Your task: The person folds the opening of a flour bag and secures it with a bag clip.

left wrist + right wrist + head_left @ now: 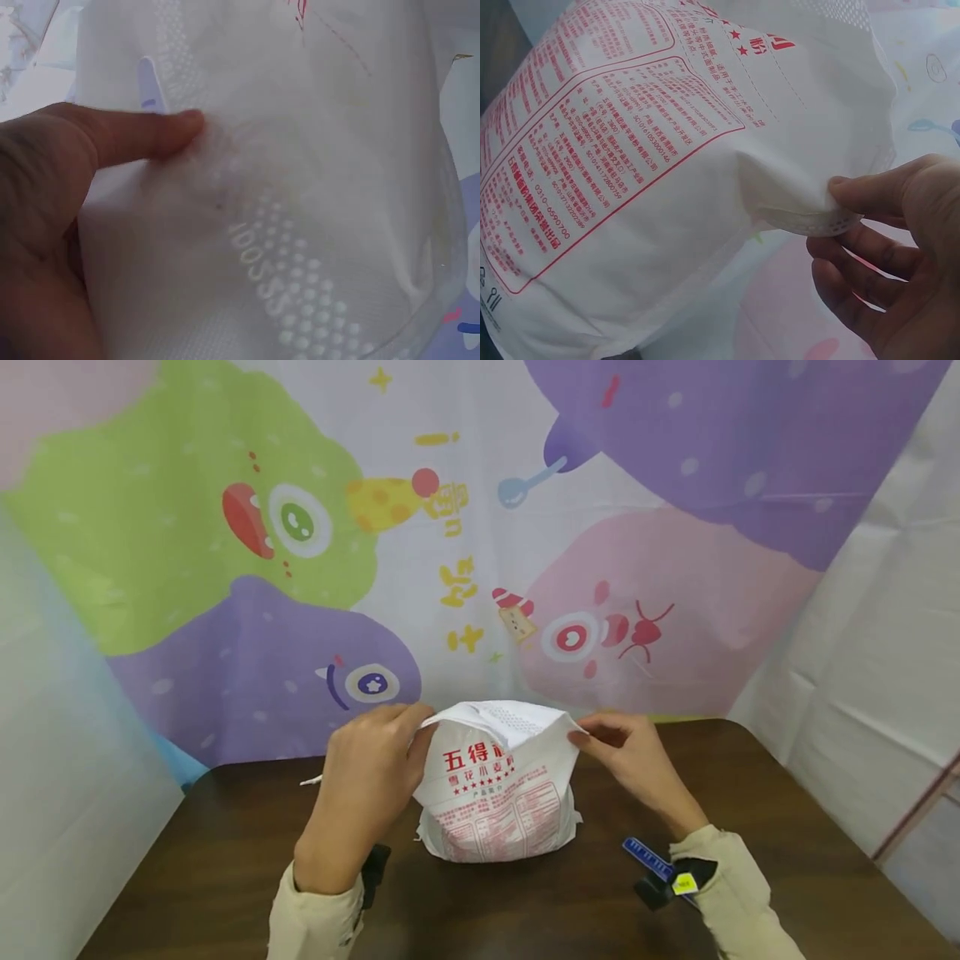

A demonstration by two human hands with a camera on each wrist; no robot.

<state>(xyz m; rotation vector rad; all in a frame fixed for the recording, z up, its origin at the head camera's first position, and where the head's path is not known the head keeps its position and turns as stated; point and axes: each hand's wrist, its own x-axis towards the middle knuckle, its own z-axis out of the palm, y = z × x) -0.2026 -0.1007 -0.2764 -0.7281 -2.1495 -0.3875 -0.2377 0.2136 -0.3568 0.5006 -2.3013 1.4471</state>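
One white, soft-sided bag with red printed characters stands on a dark brown wooden table, between the person's hands. The left hand pinches the bag's top edge at its left side; in the left wrist view its thumb lies flat along the white, dot-embossed material, and most of its fingers are hidden. The right hand nips the opposite top corner between thumb and forefinger, the remaining fingers loosely bent and apart, as the right wrist view shows. Both wrists emerge from beige sleeves. A blue strip with white markings shows near the right wrist; whether it touches the table cannot be told. A fabric backdrop with colourful cartoon monsters hangs behind.
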